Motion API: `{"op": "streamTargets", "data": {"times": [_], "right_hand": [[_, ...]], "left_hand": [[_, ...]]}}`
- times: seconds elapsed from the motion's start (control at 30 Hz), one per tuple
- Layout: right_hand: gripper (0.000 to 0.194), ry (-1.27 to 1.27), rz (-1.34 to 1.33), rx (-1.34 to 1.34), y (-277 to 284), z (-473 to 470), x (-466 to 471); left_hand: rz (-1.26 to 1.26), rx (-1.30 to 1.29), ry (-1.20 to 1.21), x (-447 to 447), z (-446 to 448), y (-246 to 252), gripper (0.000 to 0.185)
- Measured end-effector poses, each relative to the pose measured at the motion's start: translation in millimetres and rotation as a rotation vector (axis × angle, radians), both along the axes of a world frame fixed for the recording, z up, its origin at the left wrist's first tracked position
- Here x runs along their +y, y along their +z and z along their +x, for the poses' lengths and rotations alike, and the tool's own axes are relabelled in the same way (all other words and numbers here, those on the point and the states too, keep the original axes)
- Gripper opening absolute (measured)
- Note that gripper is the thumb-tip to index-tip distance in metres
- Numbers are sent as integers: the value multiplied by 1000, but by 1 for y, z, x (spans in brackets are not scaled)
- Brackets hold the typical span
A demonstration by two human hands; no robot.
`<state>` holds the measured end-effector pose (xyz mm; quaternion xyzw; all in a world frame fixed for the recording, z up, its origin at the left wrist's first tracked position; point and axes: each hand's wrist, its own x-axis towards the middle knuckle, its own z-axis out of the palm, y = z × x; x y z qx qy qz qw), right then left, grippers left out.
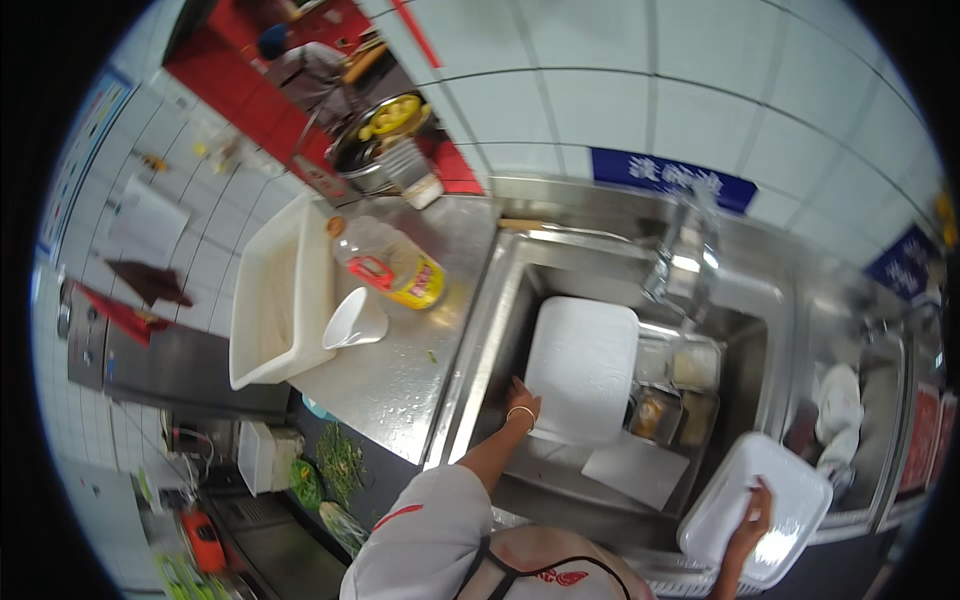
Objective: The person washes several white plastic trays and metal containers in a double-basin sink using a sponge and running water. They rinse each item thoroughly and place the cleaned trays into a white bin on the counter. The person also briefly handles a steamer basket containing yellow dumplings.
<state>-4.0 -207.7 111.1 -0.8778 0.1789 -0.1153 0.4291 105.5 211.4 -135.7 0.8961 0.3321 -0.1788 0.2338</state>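
In the sink basin (517, 480) lies a white rectangular plastic tray (581, 367), its broad face up. My left hand (523, 403), with a bangle at the wrist, is at that tray's left edge and seems to grip it; part of the fingers is hidden. A second white tray (791, 510) slants over the sink's front right corner. Against its wet, shiny face is my right hand (756, 514), fingers bent; whether they hold something small I cannot tell. Small metal containers (656, 416) with food remains sit beside the first tray, and a flat whitish sheet (636, 469) lies in front of them.
A chrome faucet (686, 255) reaches over the basin. On the left counter (405, 390) stand a white tub (300, 330), a white cup (356, 319) and a plastic jug (390, 262). White dishes (836, 409) fill part of the right sink. Another person (311, 75) works beyond the opening.
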Motion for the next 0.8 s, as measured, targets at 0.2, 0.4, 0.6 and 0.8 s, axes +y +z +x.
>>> {"op": "streamTargets", "data": {"times": [0.2,0.4,0.6,0.8], "right_hand": [[29,733,44,519,-57,45,108],[61,315,1016,957,-164,16,113],[56,-99,1044,197,-150,63,142],[65,77,907,408,-39,77,79]], "left_hand": [[-461,277,59,27,-27,-77,60],[-1297,29,461,-62,-53,25,48],[-1533,-60,494,-152,-61,63,48],[-1704,-325,857,-55,-22,64,58]]}}
